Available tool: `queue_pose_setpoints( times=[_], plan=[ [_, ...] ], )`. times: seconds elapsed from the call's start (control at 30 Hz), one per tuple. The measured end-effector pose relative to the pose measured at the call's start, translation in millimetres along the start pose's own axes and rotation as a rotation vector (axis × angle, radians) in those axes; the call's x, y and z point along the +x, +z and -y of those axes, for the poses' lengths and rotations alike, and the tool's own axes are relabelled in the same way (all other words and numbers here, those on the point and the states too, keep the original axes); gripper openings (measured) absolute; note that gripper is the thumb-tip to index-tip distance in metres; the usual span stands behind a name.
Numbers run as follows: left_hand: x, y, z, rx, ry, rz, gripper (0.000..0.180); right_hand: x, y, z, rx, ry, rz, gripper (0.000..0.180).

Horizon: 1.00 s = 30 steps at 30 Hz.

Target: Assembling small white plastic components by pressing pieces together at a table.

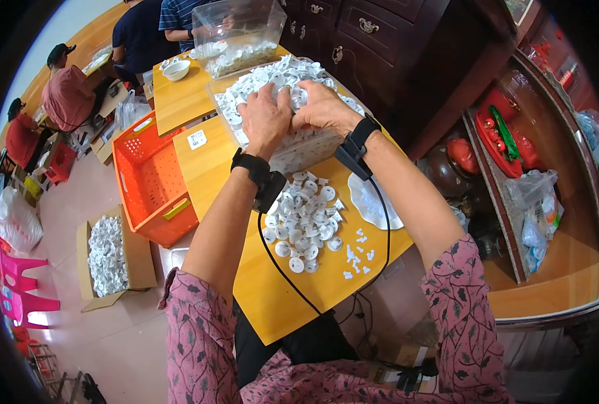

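Note:
A clear plastic bin (305, 159) heaped with small white plastic parts (286, 70) stands on the yellow wooden table (272, 311). Both my hands are in this heap, close together, their fingers curled down among the parts. My left hand (266, 120) cups parts at the bin's left side. Beside it, my right hand (328, 109) bends its fingers and thumb round more of them; the fingertips are partly hidden. Nearer me lies a loose pile of round white parts (304, 225), with several tiny white pieces (359, 254) to its right. Each wrist wears a black strapped device with a cable.
A white scalloped dish (373, 203) sits under my right forearm. Behind the bin are another clear bin (235, 37) and a white bowl (176, 70). An orange crate (152, 185) and a carton of white parts (109, 256) stand left. Dark drawers (373, 40) flank the table; people sit far left.

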<state>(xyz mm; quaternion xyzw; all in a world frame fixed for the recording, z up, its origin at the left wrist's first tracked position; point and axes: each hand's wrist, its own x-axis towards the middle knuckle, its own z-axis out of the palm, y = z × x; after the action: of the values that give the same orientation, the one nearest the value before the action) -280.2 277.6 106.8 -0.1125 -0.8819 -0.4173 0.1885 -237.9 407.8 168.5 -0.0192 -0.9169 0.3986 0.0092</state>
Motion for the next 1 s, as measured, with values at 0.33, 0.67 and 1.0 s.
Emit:
queue_pose_setpoints(
  times=[0.33, 0.67, 1.0],
  plan=[
    [6, 0, 0, -0.048, 0.033, -0.02, 0.049, 9, -2, -11, 0.074, 0.014, 0.072, 0.089],
    [5, -3, 1, -0.375, -0.015, -0.075, 0.048, 12, 9, -8, 0.239, -0.062, 0.043, 0.066],
    [5, -8, 1, -0.585, -0.026, -0.125, 0.043, 3, 14, 5, 0.167, -0.181, -0.009, 0.051]
  ],
)
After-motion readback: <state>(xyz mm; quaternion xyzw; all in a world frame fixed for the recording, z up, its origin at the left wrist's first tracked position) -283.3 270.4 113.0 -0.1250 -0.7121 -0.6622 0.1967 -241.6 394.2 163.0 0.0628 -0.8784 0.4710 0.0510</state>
